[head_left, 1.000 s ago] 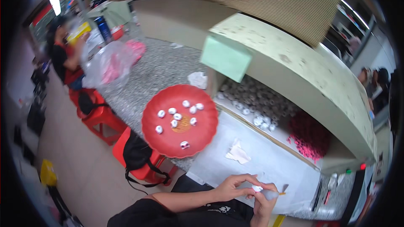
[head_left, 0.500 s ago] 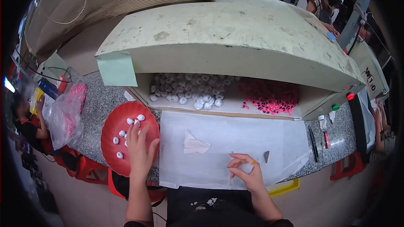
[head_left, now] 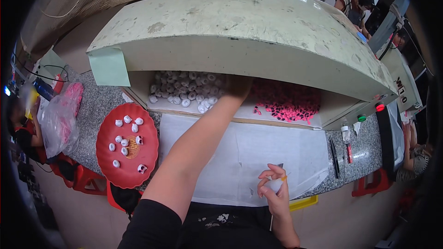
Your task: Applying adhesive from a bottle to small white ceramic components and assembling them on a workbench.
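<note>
My left hand (head_left: 238,87) reaches into the open-fronted box (head_left: 198,46), at the boundary between a pile of small round white pieces (head_left: 184,85) and a heap of small pink-and-black pieces (head_left: 290,103). Shadow and the box hide its fingers. Over the right part of the white sheet (head_left: 221,166), my right hand (head_left: 277,191) grips a small white squeeze bottle (head_left: 273,185) with a yellow-orange tip. To the left lies a red scalloped plate (head_left: 105,157) with several white pieces (head_left: 119,139) on it; some carry dark and pink parts.
A black pen-like tool (head_left: 334,157), a red marker (head_left: 349,153) and a small white-capped bottle (head_left: 345,133) lie right of the sheet. Green and red buttons (head_left: 379,107) sit on the box's right end. A plastic bag (head_left: 60,124) stands far left. Other people work nearby.
My left hand has left the red plate and gone right and forward into the box. My right hand still holds the bottle. The cloth-like scrap on the sheet is now out of sight.
</note>
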The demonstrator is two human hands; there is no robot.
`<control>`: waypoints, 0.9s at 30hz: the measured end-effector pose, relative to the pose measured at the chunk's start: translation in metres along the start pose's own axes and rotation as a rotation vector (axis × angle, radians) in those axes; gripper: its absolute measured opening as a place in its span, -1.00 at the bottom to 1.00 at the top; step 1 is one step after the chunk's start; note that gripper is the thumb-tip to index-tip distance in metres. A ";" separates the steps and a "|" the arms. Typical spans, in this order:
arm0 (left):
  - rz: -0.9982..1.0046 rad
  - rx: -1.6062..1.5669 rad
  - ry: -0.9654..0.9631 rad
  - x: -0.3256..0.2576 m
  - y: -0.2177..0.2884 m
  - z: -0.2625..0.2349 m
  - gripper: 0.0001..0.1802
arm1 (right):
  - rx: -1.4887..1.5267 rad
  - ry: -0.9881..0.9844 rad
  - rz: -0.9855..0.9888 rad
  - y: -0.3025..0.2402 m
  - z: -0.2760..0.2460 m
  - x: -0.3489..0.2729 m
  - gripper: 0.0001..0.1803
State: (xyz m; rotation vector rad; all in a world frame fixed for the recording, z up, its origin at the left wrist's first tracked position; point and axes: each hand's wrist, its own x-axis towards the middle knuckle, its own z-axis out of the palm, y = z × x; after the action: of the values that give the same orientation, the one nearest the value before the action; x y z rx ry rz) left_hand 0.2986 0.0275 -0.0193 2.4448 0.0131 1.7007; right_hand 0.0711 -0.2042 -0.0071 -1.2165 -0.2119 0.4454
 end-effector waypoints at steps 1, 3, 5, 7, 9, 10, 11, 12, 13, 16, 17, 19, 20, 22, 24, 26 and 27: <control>-0.002 0.004 -0.003 -0.004 -0.001 -0.002 -0.82 | 0.001 -0.003 0.005 0.002 -0.001 -0.001 -0.50; -0.080 -0.010 -0.193 -0.009 -0.008 -0.014 -0.79 | 0.245 -0.135 -0.061 0.005 -0.002 -0.001 -0.57; -0.262 -0.169 -0.409 -0.002 0.009 -0.054 -0.77 | 0.229 -0.166 -0.078 0.001 -0.007 0.000 -0.61; -0.669 -0.719 -0.570 -0.001 0.026 -0.100 -0.74 | 0.220 -0.202 -0.088 -0.003 -0.004 -0.002 -0.64; -0.997 -1.219 -0.531 -0.008 0.039 -0.142 -0.73 | 0.059 -0.102 -0.027 -0.010 0.004 -0.004 -0.65; -1.106 -1.325 -0.565 -0.014 0.045 -0.164 -0.71 | 0.063 -0.108 -0.019 -0.012 0.006 -0.003 -0.65; -1.182 -1.358 -0.602 -0.024 0.049 -0.182 -0.71 | 0.028 -0.167 -0.062 -0.014 0.005 -0.001 -0.64; -1.261 -1.384 -0.631 -0.035 0.052 -0.200 -0.71 | -0.006 -0.232 -0.103 -0.016 0.007 -0.001 -0.62; -1.275 -1.376 -0.628 -0.045 0.055 -0.214 -0.71 | -0.002 -0.236 -0.089 -0.019 0.013 -0.001 -0.62; -1.482 -1.536 -0.482 -0.072 0.064 -0.244 -0.72 | -0.141 -0.181 -0.151 -0.026 0.027 0.001 -0.58; -1.517 -1.569 -0.451 -0.079 0.066 -0.251 -0.72 | -0.171 -0.156 -0.151 -0.027 0.029 0.001 -0.57; -1.577 -1.632 -0.396 -0.083 0.070 -0.260 -0.73 | -0.170 -0.080 -0.156 -0.028 0.030 0.002 -0.62; -1.590 -1.632 -0.389 -0.086 0.070 -0.262 -0.73 | -0.175 -0.082 -0.144 -0.027 0.031 0.003 -0.62; -1.390 -1.595 -0.386 -0.091 0.071 -0.267 -0.73 | 0.121 0.014 -0.268 -0.026 0.032 0.005 -0.67; -1.397 -1.590 -0.371 -0.093 0.074 -0.271 -0.74 | 0.149 0.121 -0.259 -0.030 0.041 0.009 -0.66; -1.398 -1.588 -0.366 -0.095 0.075 -0.275 -0.74 | 0.338 0.269 -0.377 -0.028 0.048 0.012 -0.63; -1.376 -1.572 -0.349 -0.097 0.074 -0.276 -0.75 | 0.334 0.270 -0.373 -0.027 0.050 0.011 -0.63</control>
State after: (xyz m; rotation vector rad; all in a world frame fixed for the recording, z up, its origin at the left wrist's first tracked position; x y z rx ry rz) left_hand 0.0010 -0.0200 -0.0054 0.8864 0.1775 0.2447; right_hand 0.0672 -0.1643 0.0347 -0.8714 -0.1218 -0.0125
